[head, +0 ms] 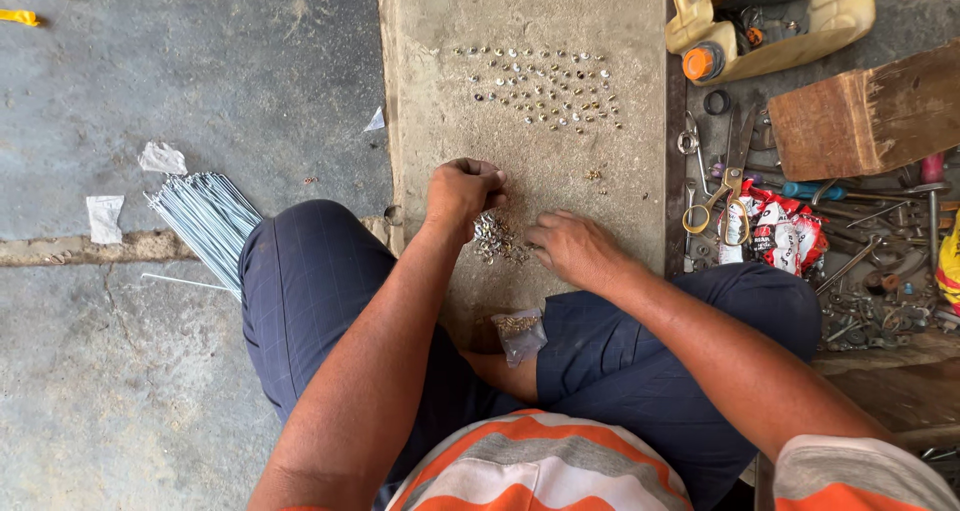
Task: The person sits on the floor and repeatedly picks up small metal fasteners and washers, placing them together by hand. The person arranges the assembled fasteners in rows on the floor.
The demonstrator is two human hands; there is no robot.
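Nearest the knees lies a small bag (519, 333); just beyond, the left hand (462, 190) is bunched, pinching something too small to tell, and the right hand (572, 247) rests with loose fingers beside an unsorted pile (495, 239). Farther up the slab (440, 91), several rows (545, 88) already stand laid out, so the sorting looks well along with the pile left.

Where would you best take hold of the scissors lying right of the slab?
Judging by their pose, the scissors are best gripped at the yellow handle loops, from the near side. The loops lie toward the person and the blades point away, with clutter crowding either side.
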